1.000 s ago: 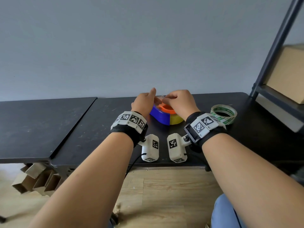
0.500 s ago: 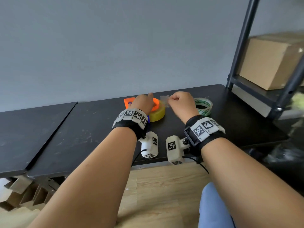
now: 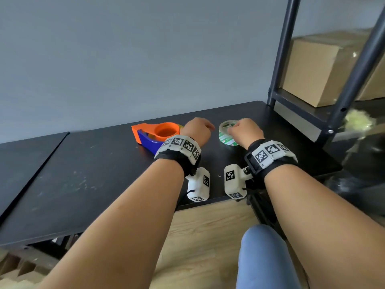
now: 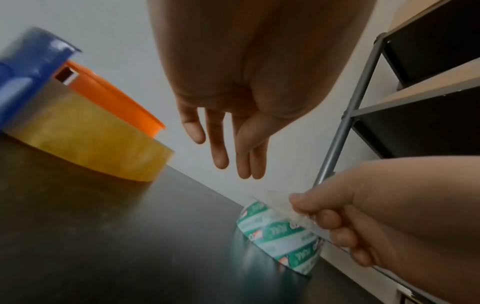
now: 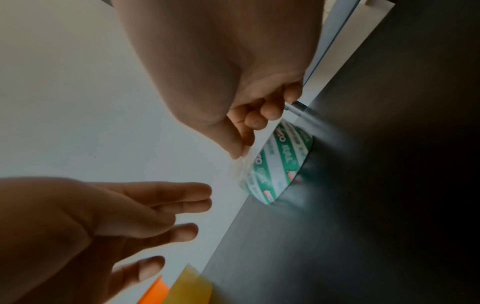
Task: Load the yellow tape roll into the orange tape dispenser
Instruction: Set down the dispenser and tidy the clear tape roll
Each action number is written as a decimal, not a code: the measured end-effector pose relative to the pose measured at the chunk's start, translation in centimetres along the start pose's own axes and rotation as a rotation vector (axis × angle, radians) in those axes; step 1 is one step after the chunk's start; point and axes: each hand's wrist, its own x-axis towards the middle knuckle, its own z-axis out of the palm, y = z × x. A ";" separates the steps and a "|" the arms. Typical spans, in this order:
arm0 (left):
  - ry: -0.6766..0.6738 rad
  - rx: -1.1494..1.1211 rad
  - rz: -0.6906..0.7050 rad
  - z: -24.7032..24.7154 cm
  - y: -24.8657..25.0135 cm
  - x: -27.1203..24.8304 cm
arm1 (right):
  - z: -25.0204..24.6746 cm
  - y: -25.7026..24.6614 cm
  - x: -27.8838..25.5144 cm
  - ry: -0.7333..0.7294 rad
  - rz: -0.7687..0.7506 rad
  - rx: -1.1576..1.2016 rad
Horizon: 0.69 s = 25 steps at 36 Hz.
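Observation:
The orange tape dispenser with its blue side lies on the black table, and the yellow tape roll sits inside it. My left hand hovers just right of the dispenser. Its fingers are straight and hold nothing. My right hand is further right, above a green-and-white tape roll. It pinches a small clear piece of tape between thumb and forefinger; the same piece shows in the right wrist view, hanging at the green roll's rim.
A dark metal shelf frame stands at the table's right end, with a cardboard box on its shelf. A second black table adjoins on the left. The wall runs close behind the objects.
My left hand has let go of the dispenser and spread its fingers. My right hand has carried the clear tape piece to the right, over the green-and-white roll. The head view has swung right.

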 end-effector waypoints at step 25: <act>-0.080 0.227 0.028 1.8 0.8 1.4 | 0.4 1.2 2.3 0.031 0.033 0.092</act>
